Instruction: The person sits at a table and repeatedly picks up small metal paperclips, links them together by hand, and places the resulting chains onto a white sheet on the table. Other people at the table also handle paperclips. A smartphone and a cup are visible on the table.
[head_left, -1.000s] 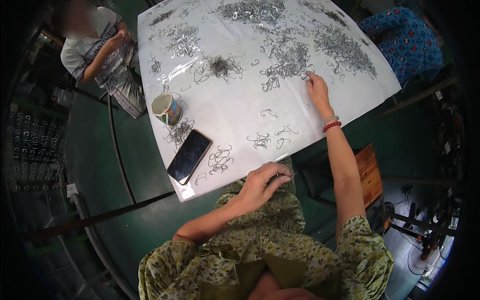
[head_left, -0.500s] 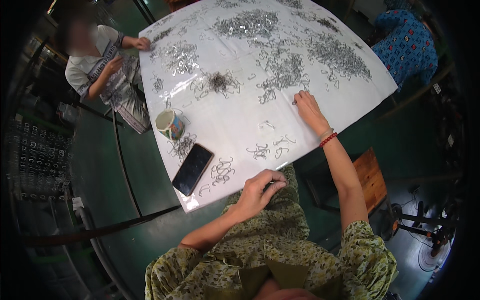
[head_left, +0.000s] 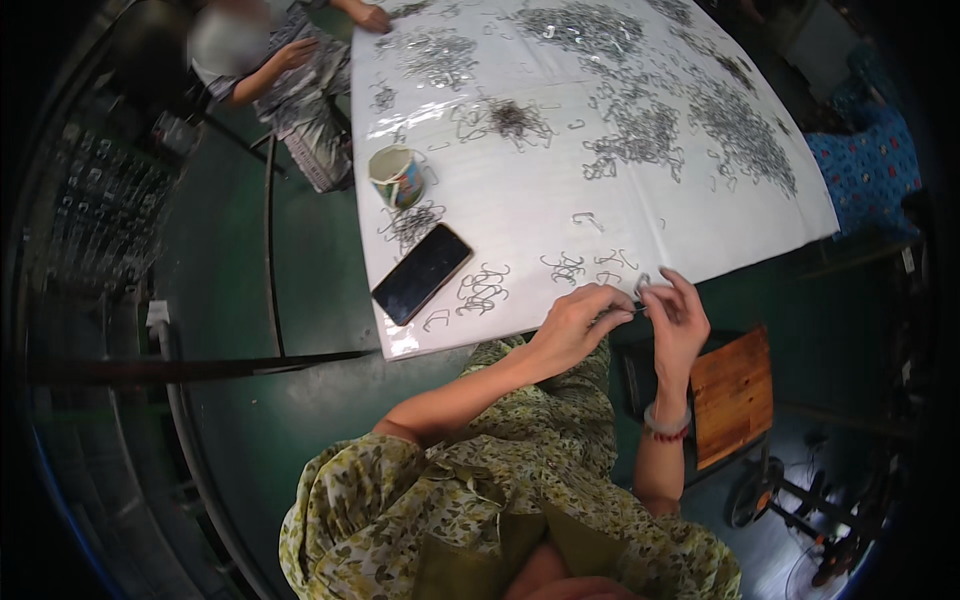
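My left hand [head_left: 578,322] is closed in a pinch at the near edge of the table, with a small wire hook [head_left: 639,307] at its fingertips. Close beside it on the right is my right hand [head_left: 682,318], its fingertips meeting the same spot and pinching a small bit of bent wire; motion blurs the details. Whether the two pieces are linked I cannot tell. Just beyond my hands lie small groups of bent wire hooks [head_left: 566,267]. Another loose group of hooks [head_left: 483,290] lies farther left, next to a dark phone [head_left: 423,274].
A patterned mug [head_left: 397,178] stands near the left edge of the white-covered table [head_left: 520,210]. Large heaps of metal hooks [head_left: 580,28] spread over its far side. A co-worker [head_left: 300,90] sits at the left, another in blue [head_left: 868,165] at the right. A wooden stool [head_left: 733,395] stands at my right.
My right hand has come back from the hook heap to the near edge, meeting my left hand. My head view has shifted, so the table appears farther up and right.
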